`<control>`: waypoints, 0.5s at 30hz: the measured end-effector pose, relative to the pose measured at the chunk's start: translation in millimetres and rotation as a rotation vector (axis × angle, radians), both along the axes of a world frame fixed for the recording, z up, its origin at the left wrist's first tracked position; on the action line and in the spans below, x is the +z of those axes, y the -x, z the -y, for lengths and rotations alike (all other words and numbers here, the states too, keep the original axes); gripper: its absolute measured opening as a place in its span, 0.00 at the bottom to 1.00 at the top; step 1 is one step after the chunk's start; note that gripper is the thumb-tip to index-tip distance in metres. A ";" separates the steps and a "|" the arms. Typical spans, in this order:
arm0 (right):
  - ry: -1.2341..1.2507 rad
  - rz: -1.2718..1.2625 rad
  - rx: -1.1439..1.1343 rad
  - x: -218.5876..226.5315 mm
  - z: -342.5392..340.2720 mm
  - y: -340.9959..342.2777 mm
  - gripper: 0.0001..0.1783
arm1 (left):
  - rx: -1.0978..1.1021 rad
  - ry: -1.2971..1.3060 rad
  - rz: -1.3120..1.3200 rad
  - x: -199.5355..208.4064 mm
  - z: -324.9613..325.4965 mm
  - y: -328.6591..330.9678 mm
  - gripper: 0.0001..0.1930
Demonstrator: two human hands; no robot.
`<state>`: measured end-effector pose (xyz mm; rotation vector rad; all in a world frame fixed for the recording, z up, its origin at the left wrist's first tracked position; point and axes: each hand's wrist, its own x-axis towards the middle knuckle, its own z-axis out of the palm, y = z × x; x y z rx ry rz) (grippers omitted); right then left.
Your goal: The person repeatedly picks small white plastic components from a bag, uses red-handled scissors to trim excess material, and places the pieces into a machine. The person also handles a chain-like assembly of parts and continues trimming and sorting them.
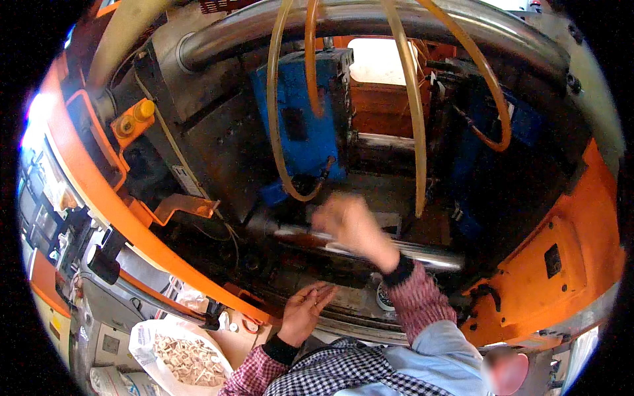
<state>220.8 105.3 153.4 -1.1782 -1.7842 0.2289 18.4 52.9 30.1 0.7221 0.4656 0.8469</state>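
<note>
My right hand [356,228] reaches forward over the lower steel bar [429,256], below a looped amber hose [307,196]. It is smeared by motion, so I cannot make out its fingers or anything in them. My left hand [306,315] is nearer to me, low at the machine's front edge, palm turned up. Its fingers are stretched out, and I see nothing in them. Beyond my right hand stands a blue mould block [304,99] with a dark metal face. Beside my right sleeve is a small round container [384,298], partly hidden by it.
A thick steel bar [396,28] crosses the top, with several amber hoses [411,99] hanging down. Orange machine panels [548,264] flank both sides. On the left, a yellow button [144,109] sits on an orange bracket. A white bag [142,340] of small beige parts stands at lower left.
</note>
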 end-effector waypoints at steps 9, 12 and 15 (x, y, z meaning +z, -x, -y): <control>-0.031 0.193 0.013 -99.1 89.5 32.8 0.08 | -0.076 0.029 0.162 -24.9 -4.4 -20.8 0.16; -0.001 0.188 0.011 -105.6 92.8 35.3 0.08 | -0.038 0.075 0.130 -23.9 -1.1 -20.8 0.18; 0.010 0.154 0.016 -102.8 95.6 35.5 0.06 | 0.012 0.099 0.065 -19.3 -0.2 -21.7 0.20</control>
